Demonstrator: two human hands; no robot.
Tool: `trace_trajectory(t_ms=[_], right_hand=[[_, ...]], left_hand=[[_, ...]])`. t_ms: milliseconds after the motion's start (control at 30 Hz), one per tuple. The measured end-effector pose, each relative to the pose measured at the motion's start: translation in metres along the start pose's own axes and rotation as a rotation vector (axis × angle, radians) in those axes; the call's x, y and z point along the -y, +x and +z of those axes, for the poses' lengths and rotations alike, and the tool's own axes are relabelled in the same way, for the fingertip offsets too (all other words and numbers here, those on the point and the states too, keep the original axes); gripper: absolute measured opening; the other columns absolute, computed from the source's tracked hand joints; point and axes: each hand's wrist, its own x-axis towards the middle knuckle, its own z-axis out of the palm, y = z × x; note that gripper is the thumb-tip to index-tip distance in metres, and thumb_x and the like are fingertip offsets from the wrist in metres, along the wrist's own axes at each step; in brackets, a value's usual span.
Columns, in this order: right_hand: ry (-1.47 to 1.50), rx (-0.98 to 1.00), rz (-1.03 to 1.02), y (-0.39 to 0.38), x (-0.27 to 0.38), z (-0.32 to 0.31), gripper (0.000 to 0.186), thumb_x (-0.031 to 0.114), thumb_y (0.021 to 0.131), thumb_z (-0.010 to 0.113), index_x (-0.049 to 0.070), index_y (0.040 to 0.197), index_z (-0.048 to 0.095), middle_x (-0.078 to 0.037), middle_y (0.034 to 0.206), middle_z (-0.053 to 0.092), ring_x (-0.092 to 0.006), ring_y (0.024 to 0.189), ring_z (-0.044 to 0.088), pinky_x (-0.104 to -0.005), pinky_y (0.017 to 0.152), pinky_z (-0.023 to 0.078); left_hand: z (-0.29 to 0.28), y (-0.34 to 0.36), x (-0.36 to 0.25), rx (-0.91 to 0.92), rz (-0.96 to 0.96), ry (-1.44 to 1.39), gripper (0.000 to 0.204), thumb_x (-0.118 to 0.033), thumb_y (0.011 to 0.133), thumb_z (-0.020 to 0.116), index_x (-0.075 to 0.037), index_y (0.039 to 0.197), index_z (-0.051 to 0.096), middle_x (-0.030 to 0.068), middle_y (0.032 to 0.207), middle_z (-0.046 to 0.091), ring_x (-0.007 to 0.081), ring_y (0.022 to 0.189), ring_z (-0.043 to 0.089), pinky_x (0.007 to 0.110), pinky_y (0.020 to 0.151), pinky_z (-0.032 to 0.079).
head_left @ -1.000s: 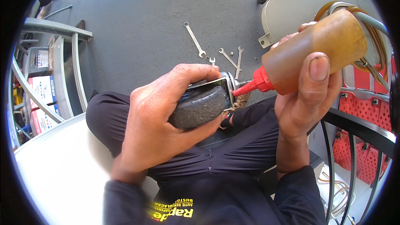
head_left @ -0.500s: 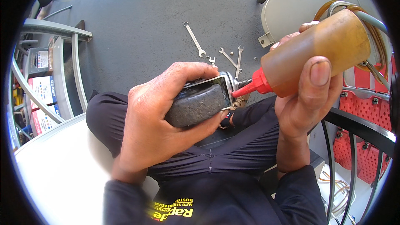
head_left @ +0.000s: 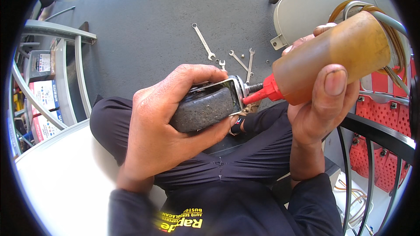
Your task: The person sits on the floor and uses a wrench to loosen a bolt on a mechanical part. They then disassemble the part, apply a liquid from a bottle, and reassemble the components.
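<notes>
My left hand (head_left: 159, 120) is closed around a caster wheel (head_left: 204, 109) with a worn black tread and a metal fork. Its threaded stem (head_left: 253, 88) points right. Tilted in my right hand (head_left: 321, 100) is a squeeze bottle (head_left: 332, 57) of amber liquid, thumb on the near side and fingers behind. The bottle's red nozzle (head_left: 264, 91) slants down to the left, its tip at the metal fork plate beside the stem's base. Whether liquid is coming out cannot be made out.
Several wrenches (head_left: 203, 41) and small nuts (head_left: 243, 56) lie on the grey floor beyond my hands. A grey tank (head_left: 302, 13) with a wheel and coiled hose stands at the far right. A metal rack (head_left: 78, 74) is left; a black rail (head_left: 380, 137) and red panels (head_left: 367, 118) are right.
The caster wheel has turned slightly in my left hand and shifted a little to the left. The bottle and its nozzle tip stay almost in place against the fork.
</notes>
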Motion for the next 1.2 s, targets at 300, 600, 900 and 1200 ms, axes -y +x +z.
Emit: trace_trajectory(t_ms=[300,600,900,1200], right_hand=[[0.024,-0.007,0.015,-0.002,-0.005,0.000,0.070,0.043,0.097,0.068,-0.005,0.143,0.043,-0.017,0.127,0.056,-0.0254,0.104,0.066,-0.0427,0.089,0.058],[0.002,0.002,0.020,0.006,-0.003,0.002,0.065,0.039,0.100,0.065,-0.005,0.143,0.044,-0.017,0.128,0.058,-0.0252,0.104,0.066,-0.0413,0.089,0.058],[0.667,-0.197,0.502,0.030,0.011,0.029,0.044,0.040,0.105,0.059,0.007,0.134,0.052,-0.012,0.119,0.062,-0.0201,0.102,0.065,-0.0368,0.082,0.055],[0.514,-0.258,1.182,0.040,-0.174,0.073,0.041,0.046,0.102,0.064,0.006,0.112,0.065,-0.011,0.101,0.065,-0.0180,0.078,0.062,-0.0255,0.059,0.054]], left_hand=[[0.007,0.000,0.003,-0.008,0.002,0.012,0.051,-0.002,0.069,0.088,0.001,0.116,0.068,0.0169,0.113,0.075,0.0244,0.108,0.074,0.035,0.098,0.057],[-0.005,-0.001,-0.001,-0.009,0.020,0.023,0.050,0.000,0.069,0.086,0.002,0.116,0.067,0.0170,0.114,0.076,0.0236,0.107,0.074,0.035,0.096,0.058],[-0.046,-0.018,-0.029,-0.016,0.036,-0.008,0.051,0.002,0.069,0.085,0.002,0.116,0.066,0.0166,0.114,0.076,0.0211,0.106,0.073,0.033,0.095,0.057],[-0.095,-0.044,-0.081,-0.308,0.039,0.052,0.045,-0.005,0.078,0.086,-0.001,0.119,0.068,0.0113,0.104,0.075,0.0144,0.093,0.073,0.026,0.082,0.060]])
